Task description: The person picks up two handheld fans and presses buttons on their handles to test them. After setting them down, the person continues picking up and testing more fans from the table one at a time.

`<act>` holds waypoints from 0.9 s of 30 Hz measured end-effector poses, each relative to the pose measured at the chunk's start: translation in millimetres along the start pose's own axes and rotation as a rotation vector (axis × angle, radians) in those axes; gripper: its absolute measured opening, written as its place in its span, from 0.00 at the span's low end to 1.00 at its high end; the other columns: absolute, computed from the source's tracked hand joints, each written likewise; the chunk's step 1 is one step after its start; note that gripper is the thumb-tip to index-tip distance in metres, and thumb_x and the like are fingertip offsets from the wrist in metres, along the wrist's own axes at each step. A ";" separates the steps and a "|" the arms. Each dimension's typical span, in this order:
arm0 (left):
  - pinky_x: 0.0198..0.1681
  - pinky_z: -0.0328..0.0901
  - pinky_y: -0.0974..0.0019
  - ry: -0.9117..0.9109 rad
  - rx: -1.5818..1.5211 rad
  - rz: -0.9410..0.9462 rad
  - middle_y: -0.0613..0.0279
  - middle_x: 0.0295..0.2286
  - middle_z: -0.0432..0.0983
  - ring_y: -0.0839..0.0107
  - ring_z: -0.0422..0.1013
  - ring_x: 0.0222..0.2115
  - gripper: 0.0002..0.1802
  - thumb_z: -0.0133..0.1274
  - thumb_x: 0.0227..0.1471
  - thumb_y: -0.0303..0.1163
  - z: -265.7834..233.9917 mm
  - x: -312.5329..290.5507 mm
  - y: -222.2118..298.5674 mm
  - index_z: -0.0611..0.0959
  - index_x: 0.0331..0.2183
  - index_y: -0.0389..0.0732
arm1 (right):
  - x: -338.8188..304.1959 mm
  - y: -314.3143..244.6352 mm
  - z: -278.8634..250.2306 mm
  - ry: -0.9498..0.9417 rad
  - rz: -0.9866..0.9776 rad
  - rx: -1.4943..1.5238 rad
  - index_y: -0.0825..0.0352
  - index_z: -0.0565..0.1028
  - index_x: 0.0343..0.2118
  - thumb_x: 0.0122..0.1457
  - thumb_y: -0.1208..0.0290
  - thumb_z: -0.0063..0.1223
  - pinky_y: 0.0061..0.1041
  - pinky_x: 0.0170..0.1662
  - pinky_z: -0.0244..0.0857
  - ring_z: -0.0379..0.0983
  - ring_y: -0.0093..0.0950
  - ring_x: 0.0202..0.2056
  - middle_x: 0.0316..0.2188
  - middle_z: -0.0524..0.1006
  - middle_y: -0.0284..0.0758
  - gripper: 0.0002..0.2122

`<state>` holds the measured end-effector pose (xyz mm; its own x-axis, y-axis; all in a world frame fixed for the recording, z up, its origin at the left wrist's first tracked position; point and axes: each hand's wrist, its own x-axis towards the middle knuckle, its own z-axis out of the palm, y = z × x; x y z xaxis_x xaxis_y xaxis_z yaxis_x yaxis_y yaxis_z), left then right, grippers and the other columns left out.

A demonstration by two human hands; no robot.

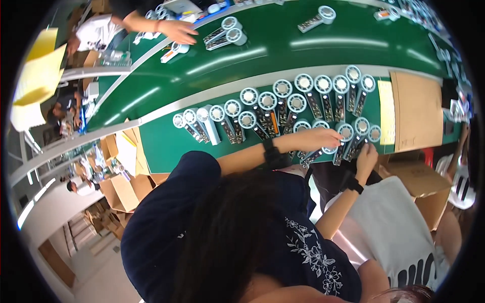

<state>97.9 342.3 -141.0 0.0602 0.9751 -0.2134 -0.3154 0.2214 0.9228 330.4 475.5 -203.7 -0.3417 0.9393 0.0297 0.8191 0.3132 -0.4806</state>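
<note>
Rows of light-blue, round-headed units that look like handheld fans [268, 101] lie on the green table, handles exposed with circuit boards showing. At the near right of the rows, my left hand [323, 139] reaches across, fingers pressed together at the round head of one fan [345, 132]. My right hand [367, 159] is closed, its fingertips at the lower handle of the rightmost fan [374, 134]. Part of that handle is hidden by the fingers. One fan [207, 121] on the left has a closed, pale handle, while another shows an orange strip along its handle.
A brown cardboard sheet [417, 111] and yellow paper [386, 113] lie right of the rows. Beyond a pale rail, more fans [233, 36] lie on a green surface, near another person's hand [177, 31]. Cardboard boxes [126, 192] stand at left; another box [419, 179] is at right.
</note>
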 end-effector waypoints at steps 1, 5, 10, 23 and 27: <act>0.44 0.64 0.71 0.001 -0.120 -0.098 0.56 0.41 0.72 0.72 0.71 0.40 0.18 0.41 0.56 0.32 -17.2 -15.0 20.4 0.70 0.47 0.34 | 7.9 -7.5 -9.4 0.085 0.048 -0.110 0.74 0.71 0.39 0.61 0.66 0.42 0.36 0.38 0.63 0.69 0.43 0.32 0.32 0.73 0.47 0.14; 0.48 0.62 0.71 0.219 -0.087 -0.137 0.60 0.42 0.71 0.73 0.70 0.42 0.17 0.40 0.58 0.34 -96.3 -82.8 67.1 0.72 0.46 0.36 | 51.7 -112.0 -24.5 0.209 0.116 0.475 0.71 0.72 0.40 0.60 0.64 0.44 0.28 0.36 0.65 0.70 0.32 0.30 0.31 0.74 0.41 0.14; 0.47 0.62 0.70 0.515 0.143 -0.048 0.58 0.41 0.71 0.71 0.69 0.42 0.17 0.39 0.58 0.33 -180.5 -155.5 135.0 0.71 0.46 0.36 | 132.6 -249.5 46.5 -0.473 0.159 1.242 0.68 0.65 0.52 0.62 0.63 0.37 0.24 0.45 0.63 0.68 0.31 0.46 0.47 0.69 0.40 0.19; 0.47 0.62 0.69 0.690 0.051 -0.063 0.60 0.39 0.71 0.72 0.69 0.41 0.18 0.40 0.59 0.37 -219.2 -128.5 102.3 0.70 0.47 0.38 | 216.8 -343.4 239.7 -0.562 0.227 0.579 0.73 0.64 0.33 0.45 0.58 0.59 0.27 0.20 0.67 0.72 0.31 0.23 0.26 0.73 0.37 0.23; 0.45 0.62 0.70 0.839 -0.195 -0.065 0.63 0.37 0.72 0.75 0.69 0.38 0.19 0.43 0.58 0.40 -231.2 -69.1 80.4 0.70 0.48 0.40 | 129.4 -378.9 156.1 -0.752 -0.229 0.517 0.77 0.61 0.35 0.46 0.62 0.54 0.37 0.33 0.68 0.74 0.43 0.29 0.26 0.74 0.49 0.23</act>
<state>-150.6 290.0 -126.3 -0.6113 0.6125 -0.5011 -0.4975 0.1951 0.8453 -96.1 456.5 -154.5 -0.8250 0.4690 -0.3152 0.4502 0.2084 -0.8682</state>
